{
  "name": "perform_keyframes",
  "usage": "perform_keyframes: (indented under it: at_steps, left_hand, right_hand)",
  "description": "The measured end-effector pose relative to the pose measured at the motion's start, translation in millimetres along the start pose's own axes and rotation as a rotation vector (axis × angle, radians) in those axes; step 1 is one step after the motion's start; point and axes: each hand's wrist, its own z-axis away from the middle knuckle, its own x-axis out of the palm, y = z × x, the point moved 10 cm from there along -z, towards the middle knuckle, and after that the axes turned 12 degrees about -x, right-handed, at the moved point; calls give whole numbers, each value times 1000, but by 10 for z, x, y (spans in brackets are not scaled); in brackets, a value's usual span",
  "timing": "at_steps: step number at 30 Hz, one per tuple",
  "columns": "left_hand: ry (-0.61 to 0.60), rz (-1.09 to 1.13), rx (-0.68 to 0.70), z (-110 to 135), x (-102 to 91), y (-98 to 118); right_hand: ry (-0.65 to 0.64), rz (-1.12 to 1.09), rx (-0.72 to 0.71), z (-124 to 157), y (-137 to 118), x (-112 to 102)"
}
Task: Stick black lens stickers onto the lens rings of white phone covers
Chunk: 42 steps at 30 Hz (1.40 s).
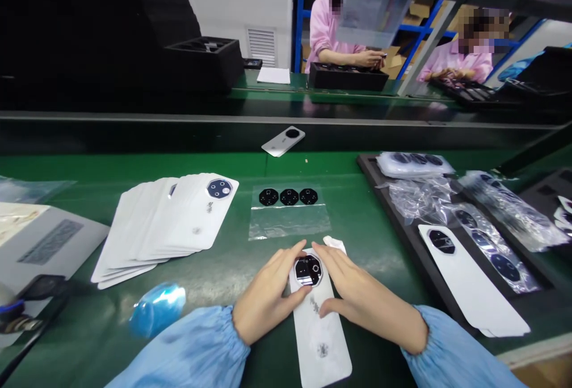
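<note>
A white phone back cover [322, 343] with a black round camera lens plate [308, 270] lies lengthwise before me on the green bench. My left hand [272, 286] grips its upper left side, fingertips at the top edge and thumb on the lower rim of the lens plate. From the upper right, my right hand [353, 286] holds the same cover, its fingers along the lens plate and its thumb lower on the white face. A crumpled white scrap [335, 244] sits just behind my right fingers. Beyond them is a clear bag [288, 221] with three black lens plates.
A fanned stack of white covers [179, 221] lies left, near blue film [158, 309] and a white box [49, 245]. At right, a dark tray [402, 251] bears wrapped lens plates and white covers [473, 286]. One cover [283, 141] lies farther back. Two co-workers in pink sit opposite.
</note>
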Motion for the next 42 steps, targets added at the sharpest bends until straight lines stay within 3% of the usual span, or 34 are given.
perform_keyframes:
  at_steps: [12,21,42]
  left_hand:
    - [-37,-45,-79,52,-3,-11]
    - [-10,-82,-90,48,-17,-19]
    - [-14,-87,-98,116,34,-63]
  right_hand:
    - [33,-36,-33,-65,-37,14]
    - [-176,-57,-127,71,79,103]
    - [-242,-57,-86,96,122,198]
